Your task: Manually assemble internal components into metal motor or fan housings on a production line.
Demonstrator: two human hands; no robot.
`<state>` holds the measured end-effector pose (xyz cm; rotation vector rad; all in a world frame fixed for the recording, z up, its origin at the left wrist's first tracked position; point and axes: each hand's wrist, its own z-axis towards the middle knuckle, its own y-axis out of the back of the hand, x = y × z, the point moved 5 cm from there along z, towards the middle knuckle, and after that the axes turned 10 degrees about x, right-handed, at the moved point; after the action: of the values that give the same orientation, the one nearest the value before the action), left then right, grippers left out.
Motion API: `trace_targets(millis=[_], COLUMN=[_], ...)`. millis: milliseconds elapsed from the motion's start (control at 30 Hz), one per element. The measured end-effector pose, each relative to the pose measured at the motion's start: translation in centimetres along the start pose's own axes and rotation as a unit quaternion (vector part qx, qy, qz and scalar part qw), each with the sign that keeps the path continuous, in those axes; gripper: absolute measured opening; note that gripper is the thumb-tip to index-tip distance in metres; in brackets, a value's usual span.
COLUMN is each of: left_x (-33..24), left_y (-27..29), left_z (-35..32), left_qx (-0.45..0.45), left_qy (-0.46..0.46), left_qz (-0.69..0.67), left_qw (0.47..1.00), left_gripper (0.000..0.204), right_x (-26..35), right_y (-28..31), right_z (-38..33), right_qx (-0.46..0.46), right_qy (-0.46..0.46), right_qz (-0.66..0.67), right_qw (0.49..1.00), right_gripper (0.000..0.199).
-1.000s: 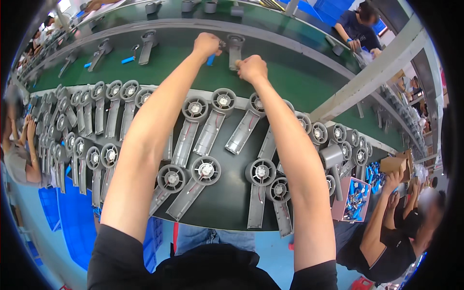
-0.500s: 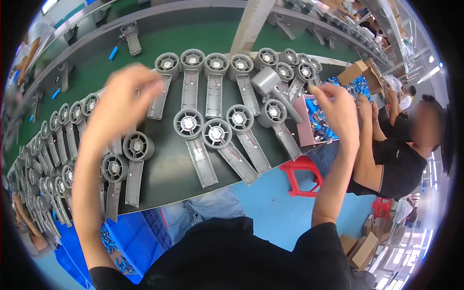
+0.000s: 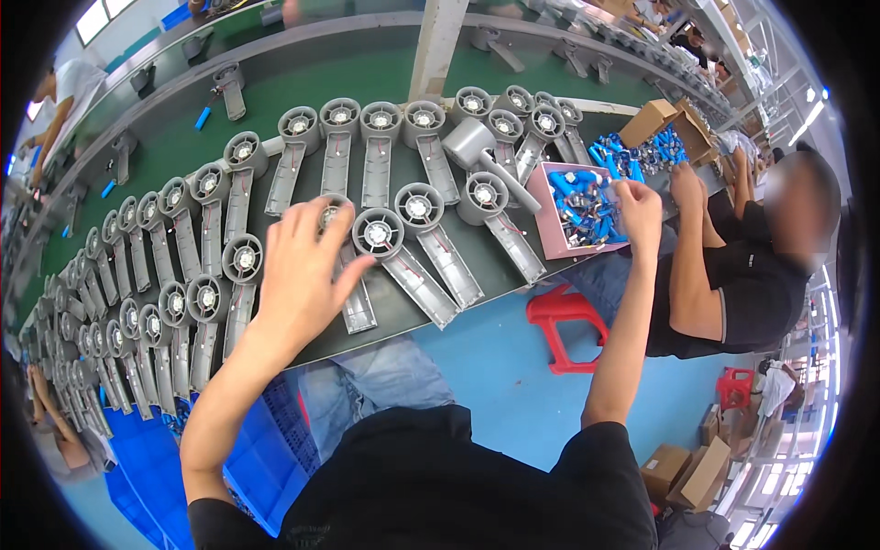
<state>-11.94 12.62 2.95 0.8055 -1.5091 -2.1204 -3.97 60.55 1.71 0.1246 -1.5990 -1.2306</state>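
Observation:
My left hand (image 3: 307,275) is open, fingers spread, over a grey fan housing (image 3: 360,310) with a long open handle half. The hand covers much of its round head; whether it touches the housing I cannot tell. Just right of it lies another fan housing (image 3: 377,233) with a silver hub and a thin red wire. My right hand (image 3: 639,215) is at the right edge of a pink box (image 3: 554,240) full of blue cylindrical parts (image 3: 579,206) with wires. Its fingers are curled together, and anything between them is too small to make out.
More fan housings (image 3: 380,119) stand in rows along the dark bench. A fully closed grey unit (image 3: 469,144) lies against the pink box. Behind runs a green conveyor (image 3: 275,87) past a post (image 3: 437,55). At right are a co-worker (image 3: 701,275) and a red stool (image 3: 564,321).
My left hand has moved down and right from the back row, over a front-row housing. My right hand has dropped slightly, and its fingers have closed up. The whole view has shifted a little.

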Motion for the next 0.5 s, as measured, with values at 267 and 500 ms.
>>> trace_targets(millis=[267,500], left_x=[3.7,3.6], left_y=[-1.7,-0.3], left_z=[-0.7,-2.1], left_qx=[-0.018,0.009], left_qy=[0.098,0.144], left_qz=[-0.126,-0.18], left_qw=[0.987,0.973], left_gripper=[0.054,0.048], right_x=[5.7,6.2], right_y=[2.0,2.1], right_z=[-1.7,-1.8], right_qx=[-0.084,-0.084], right_qy=[0.155,0.172], right_qz=[0.273,0.268], right_qw=[0.946,0.944], right_gripper=[0.027,0.03])
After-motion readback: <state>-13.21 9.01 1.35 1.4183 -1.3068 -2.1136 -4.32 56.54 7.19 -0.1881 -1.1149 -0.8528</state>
